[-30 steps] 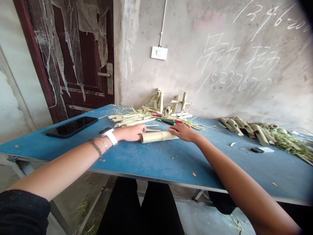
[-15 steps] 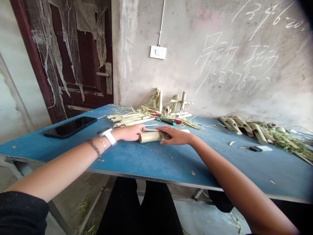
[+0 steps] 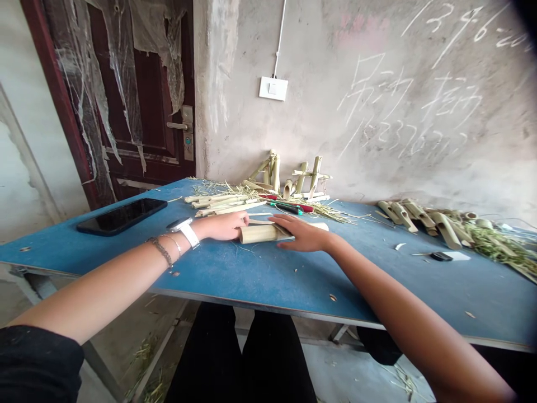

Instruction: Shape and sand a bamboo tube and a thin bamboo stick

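A section of split bamboo (image 3: 259, 234) lies sideways on the blue table, just ahead of me. My left hand (image 3: 230, 225), fingers curled, is at its left end and seems to pinch a thin pale bamboo strip (image 3: 260, 222) along the far side of the section. My right hand (image 3: 302, 232) rests over the section's middle with fingers stretched and thumb apart. What lies beneath that palm is hidden. The section's right end shows beyond my right hand. Behind my hands lies a bundle of bamboo sticks (image 3: 226, 202).
A black phone (image 3: 122, 216) lies at the left. Green-and-black handled tools (image 3: 286, 207) sit among shavings, before small bamboo frames (image 3: 312, 176) by the wall. To the right are cut bamboo pieces (image 3: 445, 229), more shavings (image 3: 489, 243) and a black-and-white object (image 3: 451, 256).
My right hand has shifted slightly to the right along the bamboo section, its fingers a little more spread. My left hand stays at the left end. The view has tilted very slightly.
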Motion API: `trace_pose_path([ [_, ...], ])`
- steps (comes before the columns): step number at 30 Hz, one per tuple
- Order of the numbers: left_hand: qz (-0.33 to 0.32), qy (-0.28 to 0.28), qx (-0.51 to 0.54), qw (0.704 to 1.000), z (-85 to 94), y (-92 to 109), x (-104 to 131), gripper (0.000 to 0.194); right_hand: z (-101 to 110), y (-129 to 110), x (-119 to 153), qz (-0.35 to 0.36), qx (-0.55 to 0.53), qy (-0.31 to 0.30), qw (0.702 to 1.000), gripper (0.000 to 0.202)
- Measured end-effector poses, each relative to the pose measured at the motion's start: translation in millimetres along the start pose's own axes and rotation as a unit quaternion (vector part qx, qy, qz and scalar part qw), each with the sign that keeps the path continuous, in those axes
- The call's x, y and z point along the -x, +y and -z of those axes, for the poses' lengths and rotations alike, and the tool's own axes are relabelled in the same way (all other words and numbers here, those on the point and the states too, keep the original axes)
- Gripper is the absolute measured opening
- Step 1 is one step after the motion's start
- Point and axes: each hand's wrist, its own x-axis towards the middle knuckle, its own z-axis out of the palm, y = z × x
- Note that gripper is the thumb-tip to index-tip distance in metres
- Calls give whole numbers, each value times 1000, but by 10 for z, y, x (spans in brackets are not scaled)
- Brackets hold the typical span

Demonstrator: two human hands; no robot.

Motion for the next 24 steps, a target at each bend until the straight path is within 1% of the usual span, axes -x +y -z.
trace_pose_path([
  [3, -40, -44, 4, 998, 16, 1, -15, 17, -9, -169, -42, 57, -16, 17, 998, 69],
  [6, -35, -47, 6, 998, 24, -7, -23, 17, 41, -140, -34, 73, -24, 8, 997, 57],
  [8, -34, -44, 11, 998, 24, -15, -20, 17, 85, -33, -3, 45, -21, -5, 999, 53],
  [12, -36, -39, 19, 998, 22, -24, -7, 18, 123, 199, 68, -69, 18, -43, 997, 59],
  [14, -36, -42, 18, 998, 25, -24, -3, 19, 102, 254, 78, -94, 34, -48, 994, 57],
  [16, -38, -43, 13, 998, 28, -22, -1, 18, 61, 250, 64, -76, 38, -33, 996, 53],
  [18, -40, -43, 6, 998, 29, -19, -3, 18, 18, 190, 35, -41, 28, -7, 999, 57],
  [21, -38, -41, -5, 998, 25, -20, -10, 18, -21, 19, -5, 28, 2, 19, 999, 69],
  [24, -34, -41, -1, 999, 16, -33, -22, 19, -22, -181, -24, 101, -13, 29, 994, 71],
])
